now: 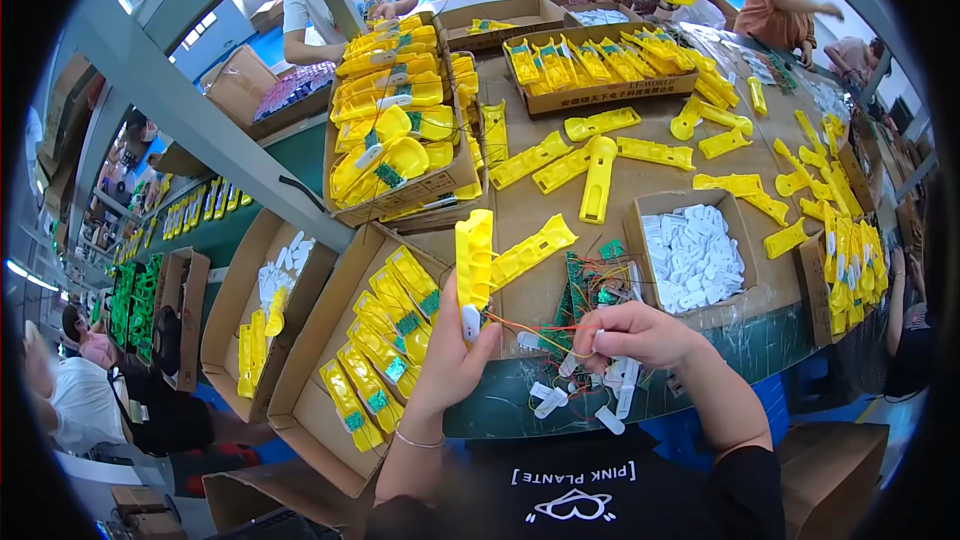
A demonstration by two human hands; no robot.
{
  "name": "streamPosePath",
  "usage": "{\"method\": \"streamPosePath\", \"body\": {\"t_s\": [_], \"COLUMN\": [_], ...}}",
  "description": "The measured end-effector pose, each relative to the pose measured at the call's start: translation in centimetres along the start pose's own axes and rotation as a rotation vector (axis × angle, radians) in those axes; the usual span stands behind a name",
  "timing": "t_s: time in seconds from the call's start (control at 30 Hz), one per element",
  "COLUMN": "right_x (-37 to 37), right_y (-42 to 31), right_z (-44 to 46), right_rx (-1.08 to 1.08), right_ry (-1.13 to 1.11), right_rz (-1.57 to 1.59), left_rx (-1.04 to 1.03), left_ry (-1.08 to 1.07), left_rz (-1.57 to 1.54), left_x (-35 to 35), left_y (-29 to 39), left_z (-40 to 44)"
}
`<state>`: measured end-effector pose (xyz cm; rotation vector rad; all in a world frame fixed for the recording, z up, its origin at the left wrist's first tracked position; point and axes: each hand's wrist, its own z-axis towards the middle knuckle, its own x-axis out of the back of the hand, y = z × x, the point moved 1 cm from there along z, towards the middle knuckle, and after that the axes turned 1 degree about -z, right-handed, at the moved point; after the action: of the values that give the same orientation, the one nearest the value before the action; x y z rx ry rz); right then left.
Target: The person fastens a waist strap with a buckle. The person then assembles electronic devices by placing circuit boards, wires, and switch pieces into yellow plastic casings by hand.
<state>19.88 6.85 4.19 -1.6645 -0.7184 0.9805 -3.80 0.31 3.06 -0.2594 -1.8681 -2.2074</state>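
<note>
My left hand (452, 355) is closed around a yellow plastic shell (473, 250) held upright, with a small white piece (470, 322) at its lower end. Thin red and orange wires (530, 327) stretch from that end across to my right hand (640, 335), whose fingers are pinched on them. Below the right hand lie loose white plastic parts (622, 387). Just beyond the hands is a tangled pile of green circuit boards (575, 290) with wires. Another yellow half shell (535, 252) lies behind the one in my left hand.
A carton of small white pieces (694, 255) stands beyond my right hand. Left of me, an open carton (310, 360) holds yellow shells with green boards. A heaped carton (440, 180) and a printed carton (600, 93) stand farther back. Several people work around the table.
</note>
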Motion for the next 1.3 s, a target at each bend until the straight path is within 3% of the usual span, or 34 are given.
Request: {"method": "streamPosePath", "body": {"t_s": [0.03, 0.1, 0.17, 0.27, 0.4, 0.47, 0.53, 0.57, 0.6, 0.63, 0.7, 0.73, 0.8, 0.9, 0.97, 1.0, 1.03, 1.1, 1.13, 1.17, 1.23, 1.3], "right_x": [-0.3, -0.6, -1.0, -1.9, -1.9, -1.1, 0.3, 0.7, 0.9, 0.8, -0.1, -0.7, -2.0, -2.6, -2.5, -2.9, -2.5, -2.6, -3.0, -3.6, -4.4, -3.8], "right_y": [-0.2, -0.8, -1.0, -1.1, -1.0, 0.8, 2.0, 1.7, 1.2, 0.4, -1.9, -2.4, -2.9, -2.6, -2.4, -3.3, -3.5, -3.2, -3.4, -4.0, -4.6, -4.3], "right_z": [0.2, 0.6, 0.6, 0.7, 1.2, 1.5, 2.2, 2.5, 2.6, 2.6, 2.3, 2.3, 2.4, 2.1, 1.7, 0.3, -0.2, -0.8, -1.0, -1.0, -1.0, -1.2], "right_rx": [0.001, -0.182, -0.140, 0.021, -0.142, 0.252, 0.190, 0.123, 0.164, 0.160, 0.518, 0.676, 0.711, 0.690, 0.369, 0.225, 0.228, 0.182, 0.181, 0.223, 0.298, 0.329], "right_ry": [-0.004, 0.186, 0.190, 0.214, 0.264, 0.380, 0.437, 0.496, 0.652, 0.655, 0.912, 0.911, 0.873, 0.837, 0.730, 0.446, 0.435, -0.047, -0.041, -0.058, -0.103, -0.128], "right_rz": [-0.002, -0.359, -0.354, -0.479, -0.589, -1.462, -1.627, -1.791, -1.719, -1.720, -1.426, -1.283, -1.155, -0.993, -1.240, -0.851, -0.851, -0.497, -0.494, -0.172, 0.477, 0.470], "left_rx": [-0.012, -0.036, -0.215, -0.248, -0.297, -0.278, -0.262, -0.242, -0.221, -0.223, 0.173, 0.180, 0.303, 0.257, 0.221, 0.172, 0.124, 0.155, 0.195, 0.230, 0.233, 0.239], "left_ry": [0.052, 0.109, 0.199, 0.239, 0.255, 0.224, 0.182, 0.181, 0.179, 0.176, -0.077, -0.076, -0.157, -0.116, -0.071, 0.013, 0.085, 0.047, -0.039, -0.128, -0.157, -0.169], "left_rz": [0.144, 0.289, 0.608, 0.654, 0.792, 0.802, 0.808, 0.646, 0.484, 0.481, -0.421, -0.421, -0.737, -0.713, -0.621, -0.468, -0.316, -0.425, -0.617, -0.810, -0.860, -0.908], "left_x": [0.0, -0.2, -0.7, -0.8, -0.4, -0.2, -0.5, -0.8, -1.1, -1.3, -1.8, -2.1, -3.3, -3.7, -3.2, -2.3, -1.8, -1.7, -1.8, -2.1, -2.6, -2.8], "left_y": [0.5, 0.9, 1.2, 1.2, 1.2, 1.3, 1.3, 1.3, 1.1, 0.7, -0.8, -0.6, -0.2, -0.4, -1.5, -1.7, -1.9, -2.0, -1.5, -1.1, -1.1, -1.2], "left_z": [0.1, 0.5, 0.8, 1.1, 1.5, 1.5, 1.5, 1.4, 1.3, 1.0, 0.3, 0.0, -0.3, -0.5, -0.6, -0.5, -0.2, -0.2, -0.2, 0.0, -0.1, -0.6]}}
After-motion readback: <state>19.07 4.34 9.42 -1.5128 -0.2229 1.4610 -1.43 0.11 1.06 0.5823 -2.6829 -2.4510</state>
